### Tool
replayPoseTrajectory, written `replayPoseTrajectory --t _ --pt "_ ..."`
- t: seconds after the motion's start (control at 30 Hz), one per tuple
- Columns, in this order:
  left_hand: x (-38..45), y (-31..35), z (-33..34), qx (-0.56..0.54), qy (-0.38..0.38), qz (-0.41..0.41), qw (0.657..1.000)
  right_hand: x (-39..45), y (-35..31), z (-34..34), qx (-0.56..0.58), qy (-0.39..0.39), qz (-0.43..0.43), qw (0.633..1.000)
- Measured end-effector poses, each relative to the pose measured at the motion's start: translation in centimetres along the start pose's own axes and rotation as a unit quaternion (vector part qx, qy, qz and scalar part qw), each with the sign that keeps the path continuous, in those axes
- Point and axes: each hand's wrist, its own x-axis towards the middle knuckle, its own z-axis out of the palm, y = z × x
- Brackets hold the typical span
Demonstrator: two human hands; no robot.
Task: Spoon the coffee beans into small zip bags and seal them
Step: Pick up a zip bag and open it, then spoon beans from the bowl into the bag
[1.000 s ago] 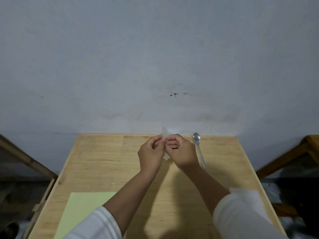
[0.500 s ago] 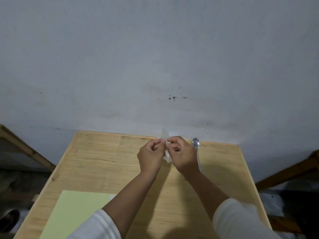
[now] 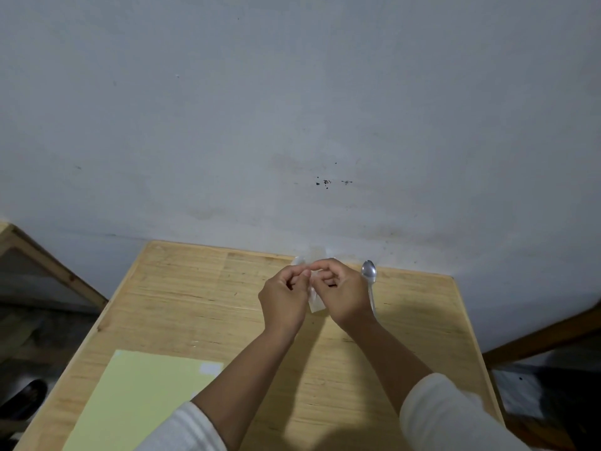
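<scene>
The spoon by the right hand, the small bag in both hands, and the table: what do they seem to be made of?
The silver spoon looks like polished metal: its bowl shines. The small clear bag, pinched by the left hand and right hand, seems thin, glossy plastic, being see-through. The light wooden table shows grain lines and a matte finish.

One zip bag [image 3: 316, 302], possibly more; one spoon [image 3: 369, 274]; one paper sheet [image 3: 136, 398].

The table [image 3: 182, 304] was pale wood with streaky grain, the sheet [image 3: 136, 402] light yellow-green, the spoon [image 3: 369, 273] silver, the sleeves [image 3: 448, 418] white, the wall [image 3: 292, 109] grey-white.
</scene>
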Motion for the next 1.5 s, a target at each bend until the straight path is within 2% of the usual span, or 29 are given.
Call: replayPoseTrajectory --t 0.13,0.23,0.33,0.43,0.6,0.73,0.83,1.0,1.1,1.17,1.3,1.37,1.5 --pt "0.0 0.0 -0.2 0.074 0.021 0.078 0.994 0.1 -0.1 0.2 -0.016 0.015 -0.003 1.000" --pt "0.4 -0.6 -0.9 0.097 0.072 0.097 0.988 -0.1 0.5 -0.1 -0.020 0.051 0.011 0.998" --pt "0.5 -1.0 -1.4 0.121 0.062 0.121 0.983 -0.4 0.5 -0.4 -0.002 0.033 0.026 0.999" --pt "0.0 -1.0 -1.7 0.090 0.011 0.146 0.985 -0.6 0.0 -0.2 0.003 -0.006 0.023 1.000" --pt "-0.4 -2.4 -3.1 0.029 -0.152 0.161 0.975 -1.2 -0.3 -0.5 0.034 -0.027 0.007 0.999" --pt "0.0 -3.3 -4.0 0.111 -0.225 0.185 0.950 -1.4 -0.6 -0.5 0.017 -0.037 -0.003 0.999" --pt "0.5 -3.1 -4.2 0.165 -0.251 0.222 0.928 -1.6 -0.9 -0.2 0.029 -0.075 0.004 0.997" --pt "0.9 -3.4 -4.5 0.195 -0.219 0.243 0.925 -1.3 -0.6 0.1 0.021 -0.105 0.006 0.994" --pt "0.8 -4.0 -4.8 0.201 -0.179 0.252 0.929 -1.3 0.2 0.5 -0.053 -0.029 -0.014 0.998" --pt "0.7 -4.4 -4.8 0.202 -0.175 0.255 0.929 -1.2 0.8 0.7 -0.064 0.004 -0.020 0.998" --pt "0.3 -5.6 -4.8 0.187 -0.151 0.225 0.944 -1.4 2.4 1.1 0.039 -0.038 0.009 0.998" --pt "0.2 -6.3 -4.7 0.179 -0.131 0.208 0.952 -1.3 3.5 0.8 0.057 0.001 0.054 0.997" --pt "0.2 -7.3 -4.5 0.170 -0.107 0.174 0.964 -0.6 7.9 -1.4 -0.146 0.111 0.140 0.973"
